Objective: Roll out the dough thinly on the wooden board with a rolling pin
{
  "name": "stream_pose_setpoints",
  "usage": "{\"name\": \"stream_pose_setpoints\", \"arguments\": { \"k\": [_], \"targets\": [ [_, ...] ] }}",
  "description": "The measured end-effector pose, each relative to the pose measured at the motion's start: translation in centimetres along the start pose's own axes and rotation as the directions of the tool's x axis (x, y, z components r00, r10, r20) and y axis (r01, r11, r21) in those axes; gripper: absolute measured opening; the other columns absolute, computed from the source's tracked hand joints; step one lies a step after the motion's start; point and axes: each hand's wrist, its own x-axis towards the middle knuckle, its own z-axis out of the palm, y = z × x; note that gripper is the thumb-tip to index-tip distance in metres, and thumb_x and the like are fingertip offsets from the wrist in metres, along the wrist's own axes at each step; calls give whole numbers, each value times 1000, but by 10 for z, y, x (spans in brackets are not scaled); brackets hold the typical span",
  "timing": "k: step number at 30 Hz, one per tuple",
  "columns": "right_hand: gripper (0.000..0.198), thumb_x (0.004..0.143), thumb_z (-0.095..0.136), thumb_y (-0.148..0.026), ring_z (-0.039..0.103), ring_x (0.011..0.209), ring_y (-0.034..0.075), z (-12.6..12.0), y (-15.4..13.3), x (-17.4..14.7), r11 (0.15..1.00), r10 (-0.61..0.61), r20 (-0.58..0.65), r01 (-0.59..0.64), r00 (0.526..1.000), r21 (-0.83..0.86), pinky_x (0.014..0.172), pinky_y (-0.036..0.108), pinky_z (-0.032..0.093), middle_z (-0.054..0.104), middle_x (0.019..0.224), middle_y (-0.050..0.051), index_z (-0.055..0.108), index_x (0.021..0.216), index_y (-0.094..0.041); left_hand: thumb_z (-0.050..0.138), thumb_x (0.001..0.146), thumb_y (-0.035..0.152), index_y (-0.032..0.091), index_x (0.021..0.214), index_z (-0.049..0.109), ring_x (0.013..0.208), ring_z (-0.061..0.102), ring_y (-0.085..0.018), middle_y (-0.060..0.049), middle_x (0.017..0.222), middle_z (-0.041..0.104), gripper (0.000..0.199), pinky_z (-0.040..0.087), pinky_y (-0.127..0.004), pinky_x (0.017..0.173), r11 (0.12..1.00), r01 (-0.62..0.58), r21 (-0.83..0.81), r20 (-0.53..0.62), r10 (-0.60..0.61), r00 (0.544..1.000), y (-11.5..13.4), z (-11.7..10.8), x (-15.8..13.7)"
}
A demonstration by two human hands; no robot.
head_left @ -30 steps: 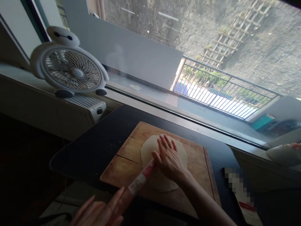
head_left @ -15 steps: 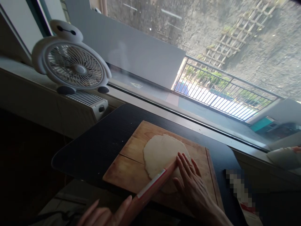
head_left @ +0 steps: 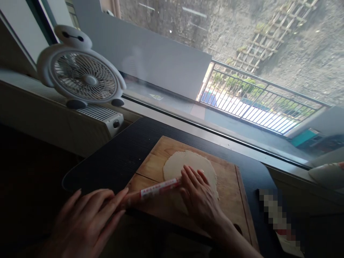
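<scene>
A flat, roughly round sheet of pale dough [head_left: 195, 161] lies on a wooden board [head_left: 152, 163]. Across its near part runs a wooden rolling pin [head_left: 159, 189] with a white and red label round its middle. My right hand [head_left: 201, 195] is over the pin's far end, above the dough, with its fingers together and bent. At the near end, beyond the board's left edge, my left hand [head_left: 91, 216] holds the pin between thumb and fingers. Part of the dough is hidden behind my right hand and the pin.
The board rests on a dark table [head_left: 107, 157] with rounded corners by a window. A white figure-shaped fan [head_left: 90, 79] stands on a radiator [head_left: 107, 114] to the left. A blurred-out object [head_left: 276, 211] lies at the table's right edge.
The rolling pin has swung to a flatter angle, its near end moving left and up with my left hand. My right hand has shifted left over the dough.
</scene>
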Motion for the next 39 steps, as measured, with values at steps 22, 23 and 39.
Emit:
{"name": "stream_pose_setpoints", "arguments": {
  "k": [22, 23, 39],
  "targets": [
    [54, 90, 42, -13, 31, 135, 26, -9, -3, -63, 999, -24, -29, 23, 999, -23, 108, 44, 32, 39, 145, 12, 30, 143, -12, 32, 93, 36, 17, 130, 51, 132, 38, -25, -8, 140, 48, 46, 17, -51, 113, 981, -158, 114, 238, 128, 963, 76, 38, 84],
    [52, 91, 42, -14, 35, 132, 26, -7, 5, -57, 1000, 24, -41, -24, 999, 4, 106, 45, 34, 43, 141, 11, 33, 142, -14, 30, 93, 36, 16, 133, 48, 134, 35, -25, -9, 143, 42, 48, 17, -50, 113, 981, -146, 125, 231, 114, 966, 83, 47, 102],
    [35, 90, 48, -17, 51, 102, 22, -33, 102, -124, 881, 452, -171, -408, 875, 240, 88, 38, 45, 57, 116, 8, 51, 124, -22, 17, 95, 44, 14, 136, 43, 139, 25, -23, -9, 147, 38, 57, 13, -49, 112, 943, -331, -1, 623, 260, 738, 204, 145, 226]
  ]
}}
